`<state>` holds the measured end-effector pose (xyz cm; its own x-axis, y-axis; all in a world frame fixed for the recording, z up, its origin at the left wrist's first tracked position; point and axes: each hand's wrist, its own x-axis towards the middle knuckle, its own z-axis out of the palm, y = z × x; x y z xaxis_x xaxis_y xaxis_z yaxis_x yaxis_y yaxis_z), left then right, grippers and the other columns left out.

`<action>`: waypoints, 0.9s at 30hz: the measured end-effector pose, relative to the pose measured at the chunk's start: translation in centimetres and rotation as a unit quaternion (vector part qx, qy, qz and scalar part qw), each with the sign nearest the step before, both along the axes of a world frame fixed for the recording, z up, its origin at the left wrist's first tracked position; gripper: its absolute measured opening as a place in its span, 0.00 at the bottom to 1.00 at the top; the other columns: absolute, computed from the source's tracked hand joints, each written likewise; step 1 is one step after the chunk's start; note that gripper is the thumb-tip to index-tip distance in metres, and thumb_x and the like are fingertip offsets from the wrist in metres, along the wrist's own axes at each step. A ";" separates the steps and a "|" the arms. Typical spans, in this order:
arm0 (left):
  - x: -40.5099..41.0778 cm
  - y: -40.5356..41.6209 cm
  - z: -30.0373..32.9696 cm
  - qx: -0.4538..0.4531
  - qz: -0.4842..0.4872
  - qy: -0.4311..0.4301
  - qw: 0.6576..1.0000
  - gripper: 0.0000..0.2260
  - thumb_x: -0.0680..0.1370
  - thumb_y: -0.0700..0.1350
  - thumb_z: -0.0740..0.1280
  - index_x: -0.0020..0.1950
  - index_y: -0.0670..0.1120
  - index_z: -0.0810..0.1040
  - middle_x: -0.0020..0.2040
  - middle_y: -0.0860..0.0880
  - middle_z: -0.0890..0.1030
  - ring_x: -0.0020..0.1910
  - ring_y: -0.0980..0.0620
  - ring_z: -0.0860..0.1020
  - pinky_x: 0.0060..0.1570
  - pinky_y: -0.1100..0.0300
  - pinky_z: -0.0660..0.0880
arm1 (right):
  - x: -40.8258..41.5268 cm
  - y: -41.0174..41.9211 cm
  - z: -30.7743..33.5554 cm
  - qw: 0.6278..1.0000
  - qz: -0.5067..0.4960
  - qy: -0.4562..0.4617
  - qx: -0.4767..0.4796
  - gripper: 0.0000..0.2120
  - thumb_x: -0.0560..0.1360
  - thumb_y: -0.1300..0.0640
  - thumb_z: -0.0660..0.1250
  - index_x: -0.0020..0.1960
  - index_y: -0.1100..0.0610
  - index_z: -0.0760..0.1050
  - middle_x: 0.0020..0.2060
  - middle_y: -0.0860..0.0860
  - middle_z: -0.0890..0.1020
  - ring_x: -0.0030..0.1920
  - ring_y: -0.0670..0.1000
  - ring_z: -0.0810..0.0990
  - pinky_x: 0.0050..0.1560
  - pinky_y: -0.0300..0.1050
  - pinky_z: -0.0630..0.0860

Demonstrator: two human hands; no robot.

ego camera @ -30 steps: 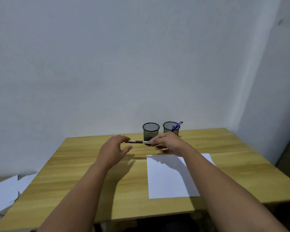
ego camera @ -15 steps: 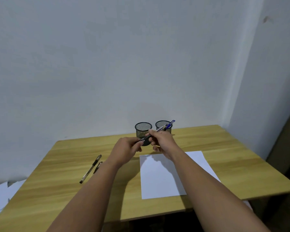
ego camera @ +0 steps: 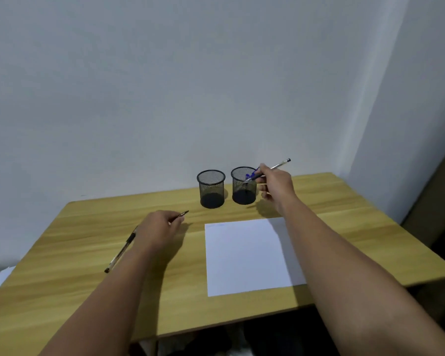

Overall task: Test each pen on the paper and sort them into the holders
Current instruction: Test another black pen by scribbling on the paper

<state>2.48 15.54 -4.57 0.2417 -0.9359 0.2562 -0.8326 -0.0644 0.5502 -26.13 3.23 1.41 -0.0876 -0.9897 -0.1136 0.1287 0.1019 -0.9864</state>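
1. A black pen [ego camera: 120,251] lies on the wooden table [ego camera: 62,253], far left.
2. Left hand [ego camera: 157,228] pinches a small dark cap [ego camera: 182,214], low over the table.
3. Two mesh holders [ego camera: 211,188] stand at the back; white paper [ego camera: 244,255] lies in front of them.
4. Right hand [ego camera: 275,186] grips a clear pen [ego camera: 280,164], its tip at the right holder [ego camera: 243,186], which already holds a blue pen [ego camera: 249,175].

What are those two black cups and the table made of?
The two black holders look like fine metal wire mesh painted matt black: you can see through the walls. The table looks like pale wood or a wood-look board, with long grain lines and a low sheen; which one cannot be told.
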 end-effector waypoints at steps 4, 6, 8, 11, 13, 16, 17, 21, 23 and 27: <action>-1.3 -1.6 -1.4 0.024 0.021 -0.247 0.969 0.14 0.81 0.56 0.60 0.55 0.55 0.84 0.46 0.52 0.77 0.46 0.47 0.77 0.43 0.53 0.73 | 1.3 0.9 -1.5 0.992 0.033 0.097 -0.072 0.14 0.80 0.53 0.75 0.38 0.56 0.79 0.28 0.51 0.82 0.23 0.46 0.75 0.25 0.37 0.69; -1.3 -1.7 -2.3 0.072 0.014 -0.274 0.959 0.15 0.83 0.55 0.59 0.63 0.55 0.82 0.53 0.49 0.78 0.53 0.46 0.77 0.49 0.51 0.73 | 1.4 1.5 -3.0 0.990 0.028 0.102 -0.094 0.16 0.80 0.55 0.76 0.36 0.55 0.75 0.26 0.50 0.81 0.22 0.45 0.76 0.26 0.36 0.71; -1.3 -1.4 -3.0 0.065 0.022 -0.266 0.962 0.15 0.82 0.54 0.61 0.66 0.53 0.80 0.57 0.47 0.78 0.56 0.45 0.76 0.52 0.49 0.73 | 1.4 2.3 -4.1 0.992 0.022 0.082 -0.097 0.16 0.81 0.55 0.74 0.36 0.55 0.77 0.28 0.51 0.83 0.23 0.44 0.76 0.27 0.37 0.73; -1.6 -0.9 -3.5 -0.007 -0.004 -0.258 0.966 0.19 0.79 0.54 0.62 0.68 0.51 0.79 0.60 0.47 0.79 0.57 0.42 0.76 0.51 0.48 0.74 | 1.2 3.1 -5.3 0.993 0.013 0.075 -0.093 0.13 0.83 0.55 0.71 0.40 0.58 0.82 0.34 0.55 0.86 0.24 0.46 0.77 0.27 0.37 0.74; -2.1 -0.6 -3.7 -0.037 -0.076 -0.220 0.972 0.23 0.78 0.57 0.58 0.69 0.50 0.79 0.61 0.48 0.80 0.58 0.43 0.77 0.51 0.49 0.76 | 1.2 3.4 -6.1 0.991 0.014 0.083 -0.102 0.14 0.82 0.56 0.72 0.39 0.60 0.80 0.32 0.55 0.84 0.25 0.47 0.77 0.27 0.36 0.73; -3.8 0.0 -4.0 -0.034 -0.172 -0.190 0.966 0.22 0.79 0.60 0.59 0.67 0.51 0.79 0.67 0.52 0.78 0.64 0.47 0.75 0.58 0.51 0.75 | 1.4 3.4 -7.2 0.989 0.031 0.090 -0.109 0.19 0.81 0.55 0.74 0.37 0.64 0.75 0.28 0.54 0.80 0.28 0.51 0.76 0.29 0.39 0.74; -4.2 0.0 -4.2 -0.039 -0.184 -0.192 0.963 0.22 0.80 0.61 0.60 0.68 0.51 0.78 0.69 0.52 0.78 0.66 0.48 0.75 0.60 0.51 0.75 | 1.6 3.3 -7.5 0.990 0.043 0.084 -0.109 0.19 0.82 0.54 0.73 0.37 0.64 0.74 0.28 0.54 0.79 0.28 0.51 0.76 0.30 0.41 0.75; -5.1 -0.1 -5.0 -0.010 -0.175 -0.215 0.961 0.30 0.80 0.65 0.57 0.76 0.49 0.71 0.78 0.50 0.69 0.80 0.46 0.61 0.75 0.47 0.65 | 2.0 2.8 -9.3 0.993 0.075 0.047 -0.076 0.17 0.82 0.53 0.73 0.36 0.56 0.76 0.29 0.56 0.79 0.28 0.53 0.75 0.29 0.44 0.72; -5.1 -0.4 -5.6 0.014 -0.175 -0.223 0.959 0.33 0.79 0.67 0.53 0.79 0.50 0.67 0.81 0.52 0.64 0.82 0.47 0.52 0.80 0.45 0.54 | 2.0 2.5 -10.2 0.993 0.086 0.047 -0.068 0.17 0.82 0.53 0.73 0.36 0.57 0.77 0.30 0.57 0.78 0.29 0.54 0.75 0.30 0.44 0.71; -5.1 -0.4 -5.9 0.033 -0.158 -0.218 0.962 0.35 0.77 0.69 0.48 0.80 0.53 0.65 0.82 0.53 0.60 0.83 0.48 0.47 0.80 0.42 0.40 | 1.6 2.3 -10.5 0.993 0.094 0.043 -0.060 0.16 0.83 0.55 0.72 0.39 0.59 0.75 0.30 0.57 0.77 0.27 0.52 0.73 0.26 0.42 0.69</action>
<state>-2.62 15.17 -10.46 -0.1747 -0.9628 0.2063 -0.9672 0.2071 0.1473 -24.49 5.58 -9.08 0.0962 -0.9953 0.0054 0.0333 -0.0022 -0.9994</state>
